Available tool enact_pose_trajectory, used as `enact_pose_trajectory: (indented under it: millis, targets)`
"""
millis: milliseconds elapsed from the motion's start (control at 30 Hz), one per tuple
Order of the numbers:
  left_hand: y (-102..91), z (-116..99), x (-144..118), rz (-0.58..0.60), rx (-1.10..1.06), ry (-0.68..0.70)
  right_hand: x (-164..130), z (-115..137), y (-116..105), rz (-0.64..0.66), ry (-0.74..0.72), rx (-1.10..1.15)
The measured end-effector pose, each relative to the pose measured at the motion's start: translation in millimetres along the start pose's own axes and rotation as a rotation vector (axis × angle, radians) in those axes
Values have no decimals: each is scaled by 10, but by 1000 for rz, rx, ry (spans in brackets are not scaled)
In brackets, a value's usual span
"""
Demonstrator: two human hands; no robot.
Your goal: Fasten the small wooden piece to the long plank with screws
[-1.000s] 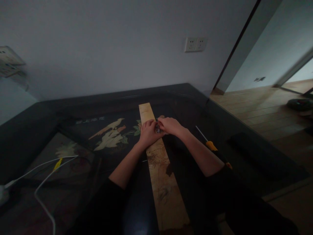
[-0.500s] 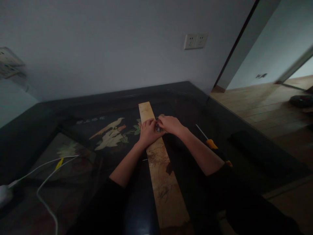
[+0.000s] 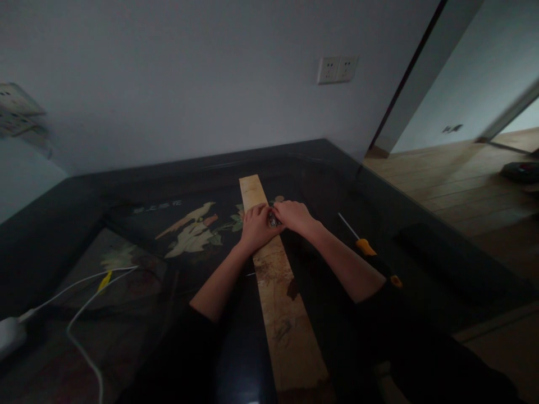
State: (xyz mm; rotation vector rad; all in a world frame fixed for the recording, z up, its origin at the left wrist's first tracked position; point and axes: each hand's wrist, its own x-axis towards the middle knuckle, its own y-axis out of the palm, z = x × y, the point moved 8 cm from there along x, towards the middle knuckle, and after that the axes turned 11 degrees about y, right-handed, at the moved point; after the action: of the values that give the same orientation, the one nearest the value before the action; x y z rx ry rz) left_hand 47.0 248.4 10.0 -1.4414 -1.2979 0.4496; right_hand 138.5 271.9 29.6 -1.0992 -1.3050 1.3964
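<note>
A long wooden board (image 3: 286, 314) lies lengthwise on a dark glossy table (image 3: 236, 336). My left hand (image 3: 256, 225) rests across the board, its fingers curled round a small shiny metal piece (image 3: 273, 219) whose kind I cannot make out. From the right, my right hand (image 3: 292, 216) closes on the same metal piece with its fingers bent. Both hands hide most of it. A screwdriver (image 3: 365, 246) with a yellow and black handle lies right of my right forearm, its shaft pointing away from me.
A white cable (image 3: 80, 331) with a yellow tag and a white plug (image 3: 10, 336) lies at the left. Behind the table stands a wall with sockets (image 3: 337, 69). A dark oblong object (image 3: 446, 258) sits near the table's right side.
Both hands stay at the same spot on the board. My right hand's fingers have shifted slightly at the metal piece. The view has moved a little.
</note>
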Motion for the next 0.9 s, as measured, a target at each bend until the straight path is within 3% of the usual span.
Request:
enact_pose_trajectory:
  millis: [333, 533, 600, 733, 900]
  targets:
    - [15, 11, -1, 1, 16, 14, 20, -111, -147, -35, -15, 44]
    - [19, 18, -2, 11, 13, 15, 70, -404, -291, -52, 72, 166]
    - [14, 15, -5, 11, 9, 16, 81, -504, -288, 24, 54, 224]
    - [9, 12, -7, 10, 6, 18, 69, -684, -155, 311, 3, 281]
    - [19, 21, -5, 5, 8, 25, 16, -1010, 52, 502, 190, 132]
